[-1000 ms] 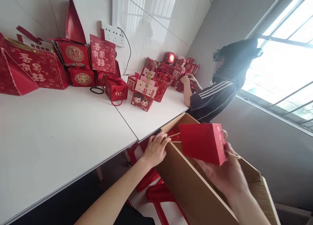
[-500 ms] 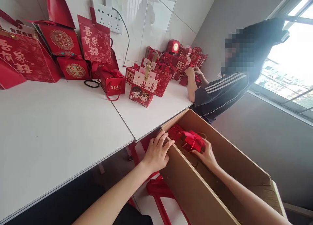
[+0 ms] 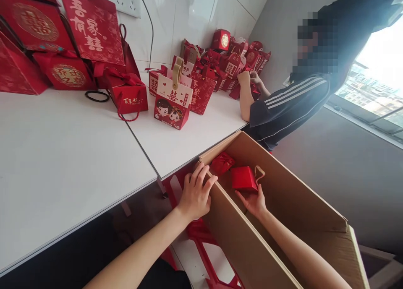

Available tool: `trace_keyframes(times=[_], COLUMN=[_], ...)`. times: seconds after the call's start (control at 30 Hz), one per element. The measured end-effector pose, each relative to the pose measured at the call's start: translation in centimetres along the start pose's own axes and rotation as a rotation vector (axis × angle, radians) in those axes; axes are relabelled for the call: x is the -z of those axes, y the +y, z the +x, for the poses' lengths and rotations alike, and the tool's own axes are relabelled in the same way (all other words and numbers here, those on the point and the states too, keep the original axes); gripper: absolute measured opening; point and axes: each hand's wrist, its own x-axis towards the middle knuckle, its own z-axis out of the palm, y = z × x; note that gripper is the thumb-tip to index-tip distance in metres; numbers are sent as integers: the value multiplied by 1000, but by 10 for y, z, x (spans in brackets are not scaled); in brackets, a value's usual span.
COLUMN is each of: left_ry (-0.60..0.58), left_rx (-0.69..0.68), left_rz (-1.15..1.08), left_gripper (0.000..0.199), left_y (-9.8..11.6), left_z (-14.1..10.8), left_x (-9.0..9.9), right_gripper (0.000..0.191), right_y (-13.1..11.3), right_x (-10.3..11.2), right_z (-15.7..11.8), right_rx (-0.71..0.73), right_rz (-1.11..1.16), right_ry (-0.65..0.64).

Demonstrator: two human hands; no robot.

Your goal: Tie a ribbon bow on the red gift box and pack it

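My left hand (image 3: 195, 192) rests on the near long edge of an open cardboard box (image 3: 239, 213), its fingers apart and hooked over the rim. Inside the box, my right hand (image 3: 254, 201) is at the lower side of a small red gift box (image 3: 244, 178), with thumb and fingers spread around its bottom edge. A loop of tan cord sticks out at the right side of this gift box. Another red gift box (image 3: 222, 163) lies in the far left corner of the cardboard box.
The white table (image 3: 78, 154) holds red gift boxes at its back left, a box with cartoon figures (image 3: 172, 108) and a black ring (image 3: 97, 96). At the right a person (image 3: 286, 100) handles a red box. A red stool (image 3: 204, 247) stands below.
The red gift box by my right hand has turned, so its bow no longer shows and a plain side does. The view has shifted closer to the table. My left hand stays on the rim.
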Motion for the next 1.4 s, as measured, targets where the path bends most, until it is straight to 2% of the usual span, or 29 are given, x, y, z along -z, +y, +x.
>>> trace_keyframes(times=[0.13,0.2,0.27,0.37,0.43,0.53,0.7,0.8,0.9,1.0,1.07,1.1,1.13,1.2,1.23,1.3,1.33,1.4], left_ry=[54,71,79,90,94,78,21,1,-35,-76,-118,-149,-186,-258,-295,-340,-343,-310], left_rx=[-10,-14,-17,-16,-14,-10,-5,-1,3,-31,-78,-102,-125,-186,-201,-145,-87,22], left_rz=[-11,-10,-6,11,32,69,88,90,93,99,112,126,146,194,223,298,341,425], left_gripper=[54,55,55,55,55,56,58,59,60,57,51,45,40,32,28,28,29,29], left_y=[0,0,1,3,4,5,6,6,5,-1,-5,-7,-8,-9,-10,-14,-18,-27], left_z=[0,0,1,1,0,0,-1,-1,-3,-1,6,12,20,37,45,56,57,49], left_x=[-5,-6,-6,-6,-7,-8,-8,-9,-7,0,6,10,13,22,28,45,56,87], right_gripper=[62,65,72,72,78,91,87,82,79,67,58,52,44,32,29,27,31,46], right_y=[-13,-14,-10,4,16,30,33,21,0,-38,-74,-94,-114,-148,-160,-172,-173,-166], right_x=[-7,-8,-4,8,15,18,-4,-16,-19,-26,-41,-53,-67,-100,-118,-154,-171,-203], right_z=[-11,-9,-4,5,9,14,34,48,53,50,39,28,14,-25,-48,-93,-114,-147], right_rx=[-111,-142,-37,205,300,346,313,271,220,228,289,361,542,1010,1245,1674,1796,1941], right_rz=[288,322,123,-250,-378,-489,-633,-707,-781,-849,-883,-904,-957,-900,-825,-691,-678,-685], right_ry=[-151,-211,-180,-26,41,49,73,77,58,12,-1,-6,-2,-2,-48,-314,-435,-602])
